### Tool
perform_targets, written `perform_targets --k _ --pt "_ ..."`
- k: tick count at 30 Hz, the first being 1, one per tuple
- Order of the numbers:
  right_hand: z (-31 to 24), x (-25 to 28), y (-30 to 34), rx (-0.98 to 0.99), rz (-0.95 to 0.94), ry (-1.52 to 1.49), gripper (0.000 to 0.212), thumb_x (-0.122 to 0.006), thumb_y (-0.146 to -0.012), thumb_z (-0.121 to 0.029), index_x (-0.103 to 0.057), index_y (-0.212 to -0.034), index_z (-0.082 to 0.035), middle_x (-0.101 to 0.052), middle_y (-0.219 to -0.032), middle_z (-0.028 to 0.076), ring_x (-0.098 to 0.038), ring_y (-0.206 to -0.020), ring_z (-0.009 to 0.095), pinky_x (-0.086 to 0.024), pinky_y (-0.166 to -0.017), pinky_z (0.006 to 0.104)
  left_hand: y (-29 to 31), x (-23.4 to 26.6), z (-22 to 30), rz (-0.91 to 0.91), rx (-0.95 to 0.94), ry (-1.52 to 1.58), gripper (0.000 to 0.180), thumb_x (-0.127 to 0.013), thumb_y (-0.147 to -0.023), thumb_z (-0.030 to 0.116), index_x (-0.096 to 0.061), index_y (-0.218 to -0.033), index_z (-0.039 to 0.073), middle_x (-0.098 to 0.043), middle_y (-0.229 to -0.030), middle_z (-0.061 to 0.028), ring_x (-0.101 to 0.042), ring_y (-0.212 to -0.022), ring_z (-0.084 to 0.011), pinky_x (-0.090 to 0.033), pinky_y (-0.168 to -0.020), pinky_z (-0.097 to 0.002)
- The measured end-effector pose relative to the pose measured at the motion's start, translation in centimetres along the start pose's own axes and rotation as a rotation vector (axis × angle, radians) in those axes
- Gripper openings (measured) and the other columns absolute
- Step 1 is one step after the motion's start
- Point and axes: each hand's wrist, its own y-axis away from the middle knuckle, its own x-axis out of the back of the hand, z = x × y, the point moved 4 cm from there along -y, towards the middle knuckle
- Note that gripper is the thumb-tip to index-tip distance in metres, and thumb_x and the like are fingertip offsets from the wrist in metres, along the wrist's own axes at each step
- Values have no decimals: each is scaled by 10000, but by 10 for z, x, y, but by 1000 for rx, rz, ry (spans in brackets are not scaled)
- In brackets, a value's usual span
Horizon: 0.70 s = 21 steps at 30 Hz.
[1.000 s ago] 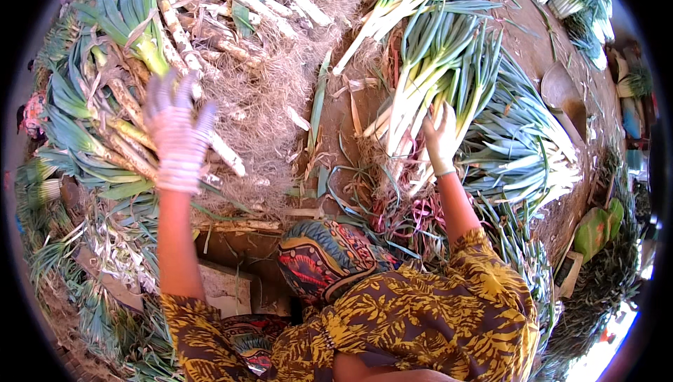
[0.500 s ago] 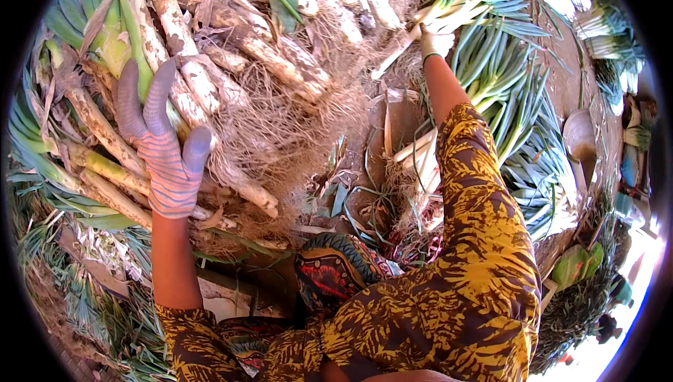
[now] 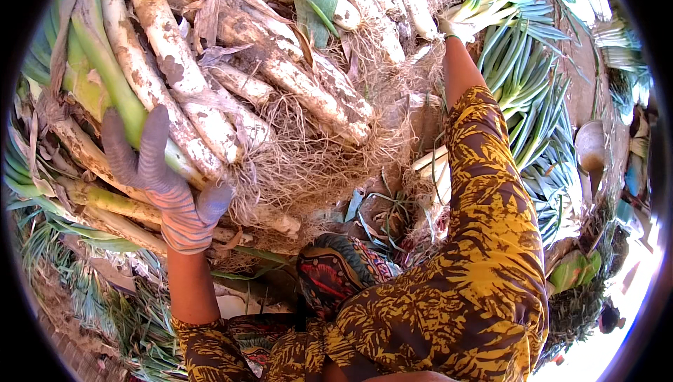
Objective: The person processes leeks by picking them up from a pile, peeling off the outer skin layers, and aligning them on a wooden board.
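Observation:
My left hand, in a grey glove with an orange-striped back, is open over a heap of leeks. Its fingers are apart and touch a soil-stained leek with a pale green stalk. At the far right my right hand, in a pale glove, is closed around a leek whose white end sticks out toward the heap. Its fingers partly blend with the white stems beside them. Tangled roots hang from the dirty leeks between my hands.
Cleaner leeks with fanned green leaves lie in a row right of my right arm. A round metal bowl stands beyond them. Leaf scraps litter the ground before my patterned clothing. More leaves lie at the lower left.
My right hand has moved a little farther away and right with the leek. My left hand sits lower in the picture, its fingers still spread. The whole view has shifted.

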Motion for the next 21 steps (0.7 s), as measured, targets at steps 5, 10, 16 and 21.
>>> perform_targets --k 5,10,16,21 --pt "7 43 33 95 -189 -15 1178 -824 -664 -421 -149 -1528 10 -458 -1428 247 -492 -1291 344 -384 -1092 360 0 5 -3 6 -46 85 917 -583 -775 772 -513 -1378 86 -285 -1493 -239 -292 -1365 -395 -226 -1136 -520" --pt "96 119 13 323 -270 -29 1061 -805 -711 -179 -144 -1503 73 -533 -1278 269 -589 -1103 292 -511 -909 342 -11 0 8 61 -155 148 810 -559 -870 678 -488 -1385 57 -268 -1480 -192 -307 -1352 -369 -254 -1126 -503" --pt "184 286 156 377 -459 218 992 -748 -745 -11 -149 -1534 -74 -610 -1123 188 -632 -813 224 -522 -722 317 -5 7 22 95 -126 123 645 -654 -884 401 -479 -1402 60 -310 -1489 -222 -287 -1386 -370 -218 -1146 -490" --pt "297 290 212 740 -230 175 669 -691 -776 -83 -423 -1389 -72 -587 -1161 178 -595 -1003 305 -396 -942 418 -7 12 22 103 -182 -77 623 -694 -865 445 -507 -1390 166 -369 -1482 -187 -374 -1358 -365 -280 -1139 -490"
